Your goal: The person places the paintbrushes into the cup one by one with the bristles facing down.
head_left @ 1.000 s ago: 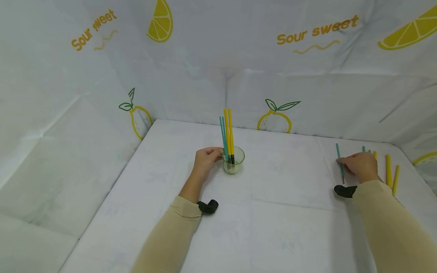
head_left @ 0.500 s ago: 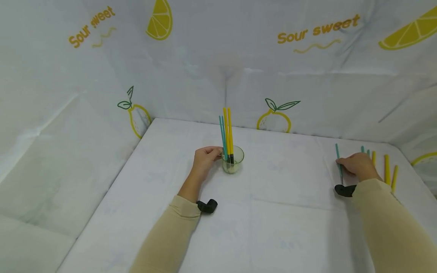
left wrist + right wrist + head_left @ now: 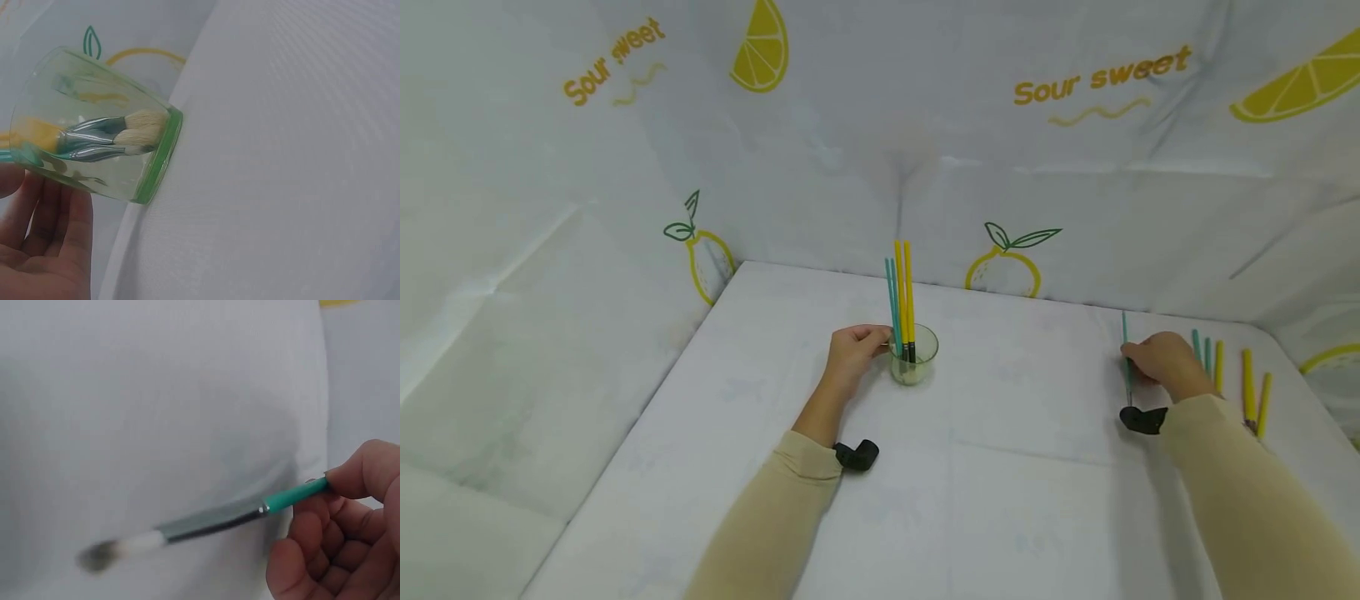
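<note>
A clear greenish glass cup (image 3: 910, 372) (image 3: 94, 125) stands on the white table, holding two teal and two yellow brushes (image 3: 910, 292), bristles down. My left hand (image 3: 852, 354) (image 3: 47, 237) pinches the cup's left side near the rim. At the right, my right hand (image 3: 1165, 362) (image 3: 350, 525) pinches a teal brush (image 3: 1125, 333) (image 3: 294, 495) between thumb and fingers. In the right wrist view its dark-tipped bristles point away from the hand, over the white surface.
Right of my right hand lie more brushes: two teal ones (image 3: 1197, 346) and several yellow ones (image 3: 1248, 383). The white tablecloth (image 3: 1030, 500) spans between the hands. Behind it rises a white sheet (image 3: 850, 167) printed with lemons.
My right hand has moved left with the teal brush, away from the other brushes, uncovering more of them. The left hand stays at the cup.
</note>
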The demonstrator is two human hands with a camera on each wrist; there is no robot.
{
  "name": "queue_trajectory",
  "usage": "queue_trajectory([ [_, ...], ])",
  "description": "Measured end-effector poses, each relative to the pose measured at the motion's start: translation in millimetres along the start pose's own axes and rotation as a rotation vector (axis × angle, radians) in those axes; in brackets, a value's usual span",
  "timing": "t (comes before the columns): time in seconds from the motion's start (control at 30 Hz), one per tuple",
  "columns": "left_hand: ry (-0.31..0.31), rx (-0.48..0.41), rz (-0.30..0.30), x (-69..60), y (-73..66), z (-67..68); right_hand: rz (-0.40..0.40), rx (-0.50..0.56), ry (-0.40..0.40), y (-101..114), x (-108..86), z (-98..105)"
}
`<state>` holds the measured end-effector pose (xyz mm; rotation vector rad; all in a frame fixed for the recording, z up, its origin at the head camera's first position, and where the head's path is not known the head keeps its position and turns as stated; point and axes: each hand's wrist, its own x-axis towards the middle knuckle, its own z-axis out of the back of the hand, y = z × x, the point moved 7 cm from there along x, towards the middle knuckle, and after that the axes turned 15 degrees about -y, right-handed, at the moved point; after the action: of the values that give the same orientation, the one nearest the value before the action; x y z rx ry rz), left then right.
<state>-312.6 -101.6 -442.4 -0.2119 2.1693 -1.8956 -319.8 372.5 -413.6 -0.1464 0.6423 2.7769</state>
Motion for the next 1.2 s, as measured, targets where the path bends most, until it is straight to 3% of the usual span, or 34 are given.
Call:
queue_trajectory([
  [0.17, -0.002, -0.002, 0.011, 0.3, 2.0, -0.6, 0.059, 0.157, -0.022, 41, -1.0, -2],
  [0.47, -0.006, -0.001, -0.008, -0.6, -0.1, -1.0, 0.165, 0.361, -0.160, 120, -16.3, -1],
  [0.67, -0.003, 0.007, -0.005, -2.0, -0.3, -1.2, 0.199, 0.531, -0.208, 160, -27.5, -4],
  [0.83, -0.003, -0.001, -0.006, -2.1, -0.7, -1.1, 0.280, 0.677, -0.219, 195, -43.1, -7],
  [1.1, 0.002, -0.019, -0.004, 0.3, 0.6, -1.6, 0.370, 0.823, -0.233, 243, -62.7, -17],
  [1.2, -0.002, -0.011, -0.001, 0.0, 0.3, -1.1, 0.406, 0.831, -0.244, 256, -65.5, -23],
])
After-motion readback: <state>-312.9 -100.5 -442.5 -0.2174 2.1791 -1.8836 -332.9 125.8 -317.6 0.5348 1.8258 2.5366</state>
